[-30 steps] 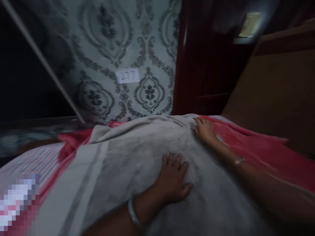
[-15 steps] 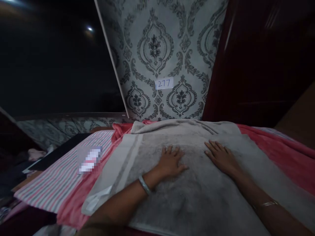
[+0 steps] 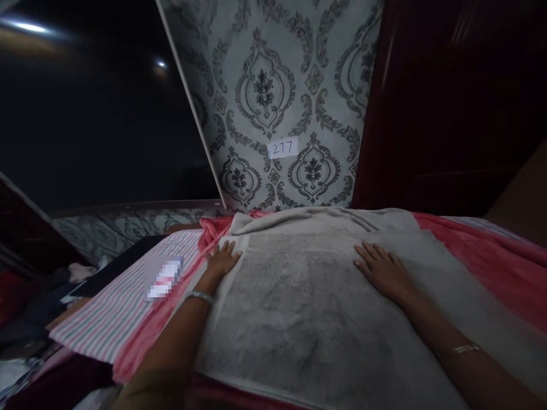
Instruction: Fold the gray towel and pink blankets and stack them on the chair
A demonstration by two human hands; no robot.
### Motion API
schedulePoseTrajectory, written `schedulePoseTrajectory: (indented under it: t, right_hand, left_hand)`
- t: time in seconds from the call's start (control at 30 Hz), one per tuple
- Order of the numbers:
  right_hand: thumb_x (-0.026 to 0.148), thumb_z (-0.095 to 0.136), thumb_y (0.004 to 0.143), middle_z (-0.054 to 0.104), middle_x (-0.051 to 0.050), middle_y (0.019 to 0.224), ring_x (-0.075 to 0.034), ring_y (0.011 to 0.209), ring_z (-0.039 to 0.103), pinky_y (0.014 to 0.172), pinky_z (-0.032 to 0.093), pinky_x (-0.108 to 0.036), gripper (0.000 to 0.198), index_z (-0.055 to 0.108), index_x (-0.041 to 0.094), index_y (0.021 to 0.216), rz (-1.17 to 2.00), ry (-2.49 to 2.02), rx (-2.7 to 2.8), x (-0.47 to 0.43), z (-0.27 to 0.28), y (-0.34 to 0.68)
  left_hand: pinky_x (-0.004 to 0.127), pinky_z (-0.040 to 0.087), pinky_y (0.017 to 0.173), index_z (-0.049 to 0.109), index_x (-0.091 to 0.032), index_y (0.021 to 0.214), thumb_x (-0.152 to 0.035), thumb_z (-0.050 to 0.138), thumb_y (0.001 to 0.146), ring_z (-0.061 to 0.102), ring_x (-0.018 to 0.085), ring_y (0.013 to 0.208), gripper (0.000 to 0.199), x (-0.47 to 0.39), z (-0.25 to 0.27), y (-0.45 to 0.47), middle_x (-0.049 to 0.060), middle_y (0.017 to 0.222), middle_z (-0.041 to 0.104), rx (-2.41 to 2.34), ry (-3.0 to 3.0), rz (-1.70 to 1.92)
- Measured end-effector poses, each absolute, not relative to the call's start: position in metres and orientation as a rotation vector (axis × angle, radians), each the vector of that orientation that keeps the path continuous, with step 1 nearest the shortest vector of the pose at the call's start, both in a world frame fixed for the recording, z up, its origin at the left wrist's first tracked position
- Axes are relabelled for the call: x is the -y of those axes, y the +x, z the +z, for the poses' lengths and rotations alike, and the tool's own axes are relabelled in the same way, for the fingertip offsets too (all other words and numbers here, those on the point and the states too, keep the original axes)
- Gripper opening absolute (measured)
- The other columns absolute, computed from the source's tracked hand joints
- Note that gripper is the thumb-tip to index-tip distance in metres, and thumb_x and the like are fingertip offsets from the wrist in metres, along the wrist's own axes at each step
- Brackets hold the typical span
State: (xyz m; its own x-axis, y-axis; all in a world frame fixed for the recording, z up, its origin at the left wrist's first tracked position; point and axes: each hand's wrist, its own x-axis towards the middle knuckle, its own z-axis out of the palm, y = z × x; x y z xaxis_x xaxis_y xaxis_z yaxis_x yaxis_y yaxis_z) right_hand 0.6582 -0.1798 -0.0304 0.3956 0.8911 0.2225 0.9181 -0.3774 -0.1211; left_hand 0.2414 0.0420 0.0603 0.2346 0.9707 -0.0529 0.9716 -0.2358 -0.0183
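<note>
A grey plush cloth, like a towel or blanket (image 3: 294, 319), lies spread flat in front of me. On its far left corner, by the pale border band, rests my left hand (image 3: 223, 259), palm down with the fingers apart. My right hand (image 3: 382, 273) lies flat on the right part of the cloth, fingers spread. Neither hand grips anything. Behind the cloth's far edge, a lighter grey fold of fabric (image 3: 316, 221) is bunched up.
Pink plush fabric (image 3: 482, 267) shows under the grey cloth, over a striped sheet (image 3: 106, 319). A blurred packet (image 3: 164, 279) lies at left. Beyond stand a large dark screen (image 3: 98, 125), a patterned wall with a "277" paper (image 3: 282, 148), and a dark red panel (image 3: 444, 102).
My left hand has slid left from the middle of the grey cloth to its left border. The right hand stays in the same place. The view has shifted slightly.
</note>
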Motion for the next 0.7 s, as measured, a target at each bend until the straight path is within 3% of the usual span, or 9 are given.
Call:
schedulePoseTrajectory:
  t: [0.1,0.17,0.27,0.33,0.7]
  right_hand:
    - [0.053,0.025,0.099,0.034,-0.006,0.164,-0.03,0.152,0.028,0.12,0.026,-0.057,0.064,0.042,0.028,0.155,-0.149,-2.442,1.601,0.18,-0.028,0.656]
    - [0.053,0.025,0.099,0.033,-0.006,0.164,-0.03,0.152,0.027,0.12,0.025,-0.057,0.064,0.043,0.027,0.155,-0.144,-2.455,1.595,0.179,-0.027,0.656]
    - [0.053,0.026,0.099,0.034,-0.007,0.164,-0.03,0.152,0.027,0.12,0.026,-0.056,0.063,0.043,0.027,0.154,-0.166,-2.443,1.588,0.179,-0.028,0.656]
    - [0.054,0.026,0.1,0.034,-0.007,0.164,-0.03,0.152,0.028,0.12,0.027,-0.056,0.063,0.043,0.028,0.154,-0.176,-2.431,1.584,0.179,-0.03,0.656]
    - [0.049,0.028,0.102,0.029,-0.009,0.166,-0.029,0.153,0.024,0.122,0.022,-0.056,0.061,0.039,0.025,0.157,-0.08,-2.469,1.573,0.184,-0.012,0.65]
  left_hand:
    - [0.069,0.022,0.117,0.037,-0.019,0.156,-0.061,0.027,0.096,0.023,0.043,0.151,0.074,-0.044,0.067,0.258,0.014,0.166,0.027,-2.078,2.426,-0.009]
    - [0.065,0.017,0.121,0.037,-0.016,0.156,-0.057,0.027,0.097,0.017,0.04,0.154,0.072,-0.041,0.068,0.28,0.015,0.166,0.026,-2.023,2.547,0.112]
    - [0.06,0.013,0.124,0.032,-0.024,0.158,-0.056,0.025,0.099,0.015,0.031,0.156,0.067,-0.035,0.06,0.314,0.009,0.168,0.023,-1.623,2.748,0.107]
    - [0.062,0.013,0.123,0.029,-0.028,0.159,-0.059,0.022,0.099,0.016,0.031,0.156,0.068,-0.034,0.052,0.329,0.007,0.169,0.022,-1.492,2.733,0.004]
    - [0.064,0.014,0.122,0.024,-0.026,0.161,-0.059,0.024,0.098,0.012,0.033,0.156,0.07,-0.037,0.036,0.336,0.007,0.169,0.018,-1.531,2.707,0.036]
